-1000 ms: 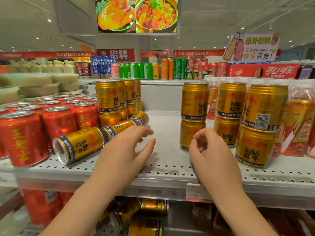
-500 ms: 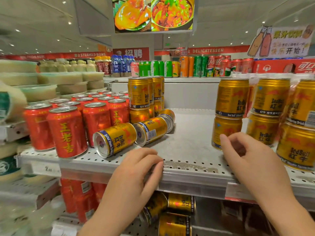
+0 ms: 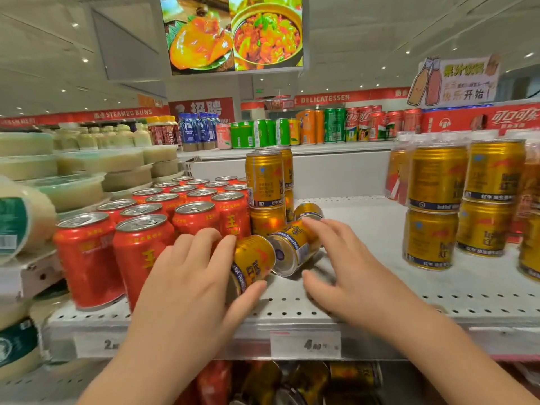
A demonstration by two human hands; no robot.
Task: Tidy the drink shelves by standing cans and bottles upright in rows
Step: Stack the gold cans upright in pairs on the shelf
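Note:
Three gold Red Bull cans lie on their sides on the white perforated shelf (image 3: 380,290). My left hand (image 3: 187,285) grips the front lying can (image 3: 254,258), fingers over its top and thumb under its near end. My right hand (image 3: 356,276) reaches over the second lying can (image 3: 292,247); its fingers touch the can's upper side and the thumb is spread near the can's base. The third lying can (image 3: 309,210) sits behind, against a two-high stack of upright gold cans (image 3: 264,182).
Upright red cans (image 3: 140,252) stand in rows left of my left hand. More two-high gold stacks (image 3: 435,200) stand at the right, with bare shelf between. Pale tubs (image 3: 73,191) fill the far left. Several cans (image 3: 350,375) lie tumbled on the shelf below.
Both hands have moved forward and left onto the lying cans. My left hand has taken hold of the front can; my right hand left the shelf edge and reached the second can.

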